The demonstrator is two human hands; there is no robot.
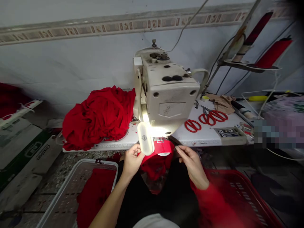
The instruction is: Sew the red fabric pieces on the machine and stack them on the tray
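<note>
A piece of red fabric (168, 147) lies under the needle area of a pale sewing machine (171, 107) and hangs down over my lap. My left hand (133, 161) is closed on the fabric's left side, its fingertips partly hidden behind a pale oblong lamp head (145, 138). On the opposite side, my right hand (193, 164) pinches the fabric's right edge between thumb and forefinger. Beneath the strip between both hands, a white rounded surface shows. Bright light falls at the needle, whose tip I cannot make out.
A heap of red fabric (99, 117) sits left of the machine. Red-handled scissors (193, 125) lie to the right, below thread cones (274, 52) on a stand. A white basket (59, 186) holding red fabric and a red basket (247, 190) flank my legs.
</note>
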